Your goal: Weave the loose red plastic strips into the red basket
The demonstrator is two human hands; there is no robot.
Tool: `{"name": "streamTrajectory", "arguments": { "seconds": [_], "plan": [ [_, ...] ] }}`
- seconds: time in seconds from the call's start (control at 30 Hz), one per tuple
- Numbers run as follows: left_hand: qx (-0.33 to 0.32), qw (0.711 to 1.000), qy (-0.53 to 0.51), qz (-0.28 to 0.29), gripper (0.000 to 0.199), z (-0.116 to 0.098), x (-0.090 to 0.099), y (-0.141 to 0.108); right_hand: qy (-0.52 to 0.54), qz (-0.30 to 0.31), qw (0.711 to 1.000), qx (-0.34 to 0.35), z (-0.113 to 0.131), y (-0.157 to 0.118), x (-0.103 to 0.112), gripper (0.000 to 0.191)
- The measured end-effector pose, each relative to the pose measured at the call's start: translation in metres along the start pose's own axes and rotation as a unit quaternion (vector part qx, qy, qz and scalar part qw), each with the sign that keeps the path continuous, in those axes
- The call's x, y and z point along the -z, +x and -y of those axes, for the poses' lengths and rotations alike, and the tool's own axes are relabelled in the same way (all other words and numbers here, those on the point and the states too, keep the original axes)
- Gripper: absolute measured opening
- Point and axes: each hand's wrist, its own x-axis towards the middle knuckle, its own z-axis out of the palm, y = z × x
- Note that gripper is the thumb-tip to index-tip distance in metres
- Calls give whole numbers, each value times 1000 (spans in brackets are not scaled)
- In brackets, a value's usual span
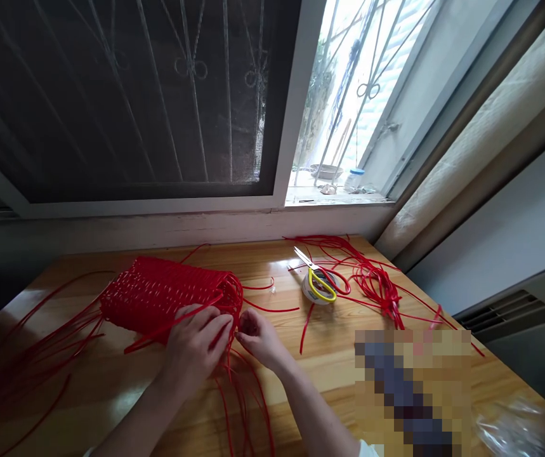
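Observation:
A red woven basket [158,289] lies on its side on the wooden table, its open rim toward the right. Long loose red strips trail from both of its ends. My left hand [199,336] rests against the rim's near side, thumb and fingers closed on a red strip. Just right of it, my right hand [257,335] has its fingertips pinched together at the rim's edge. What sits between those fingertips is too small to make out.
Scissors [320,279] with red and yellow handles lie on a roll of tape [313,295]. A bundle of red strips [379,285] is behind them to the right. A clear plastic bag [522,428] lies at the near right. The window [343,127] stands behind the wooden table [320,387].

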Motion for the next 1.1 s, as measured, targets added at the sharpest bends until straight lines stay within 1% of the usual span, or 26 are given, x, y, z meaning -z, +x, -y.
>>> {"name": "streamTrajectory", "arguments": {
  "seconds": [0.1, 0.2, 0.27, 0.37, 0.47, 0.53, 0.6, 0.7, 0.8, 0.97, 1.1],
  "plan": [
    [12, 998, 30, 57, 13, -12, 1, 12, 13, 10, 1000, -7, 0, -1, 1, 16],
    [23, 992, 83, 88, 15, -17, 1, 17, 15, 13, 1000, -3, -2, -2, 4, 25],
    [18, 990, 94, 100, 16, -18, 0, 14, 20, 14, 1000, 0, -4, -2, 5, 26],
    [20, 990, 99, 99, 13, -17, -1, 6, 37, 20, 999, 12, -4, -2, 6, 16],
    [27, 991, 109, 73, 14, -16, -1, -1, 56, 31, 998, 19, -2, -2, 7, 9],
    [33, 991, 123, 50, 14, -15, -1, -4, 69, 22, 997, 17, 1, -2, 9, 11],
    [42, 988, 143, 43, 13, -14, -1, -7, 86, -6, 996, 17, 2, -1, 11, 17],
    [47, 985, 155, 61, 16, -11, -3, -11, 108, -65, 992, 28, 5, -2, 13, 25],
    [47, 985, 147, 72, 19, -10, -4, -13, 130, -106, 985, 38, 9, -3, 10, 27],
    [55, 986, 138, 75, 21, -12, -3, -12, 146, -111, 983, 21, 9, -3, 4, 30],
    [39, 986, 138, 82, 20, -13, -1, -11, 130, -120, 984, 8, 7, 2, -2, 27]
  ]
}}
